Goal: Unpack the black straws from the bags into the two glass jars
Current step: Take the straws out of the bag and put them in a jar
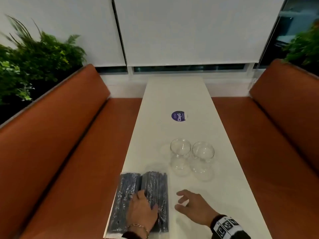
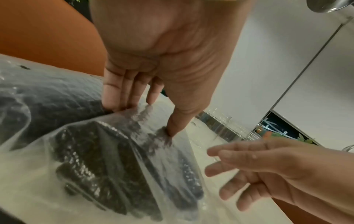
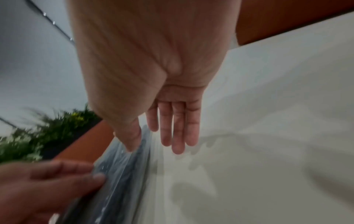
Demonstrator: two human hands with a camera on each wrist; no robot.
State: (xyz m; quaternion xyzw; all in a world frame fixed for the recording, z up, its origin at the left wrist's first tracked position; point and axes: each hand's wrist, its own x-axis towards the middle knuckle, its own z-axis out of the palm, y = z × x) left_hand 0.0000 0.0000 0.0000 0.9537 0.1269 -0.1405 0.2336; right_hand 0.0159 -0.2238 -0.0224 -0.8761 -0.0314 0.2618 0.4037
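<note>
Two clear bags of black straws lie side by side at the near left of the white table [image 1: 176, 94]. My left hand [image 1: 147, 200] is on the right bag [image 1: 158, 185], fingers dug into the gap beside the left bag [image 1: 124, 195] and thumb on top. In the left wrist view the fingers [image 2: 118, 98] and thumb pinch the film of this bag [image 2: 107, 159]. My right hand [image 1: 181, 200] hovers just right of the bag, fingers relaxed and holding nothing. Two empty glass jars [image 1: 180, 156] [image 1: 202, 159] stand together beyond the hands.
A round purple sticker [image 1: 178, 116] lies mid-table. Orange benches [image 1: 69, 135] [image 1: 276, 135] flank the narrow table on both sides. Green plants [image 1: 34, 57] stand behind the left bench. White blinds [image 1: 189, 31] close off the far end.
</note>
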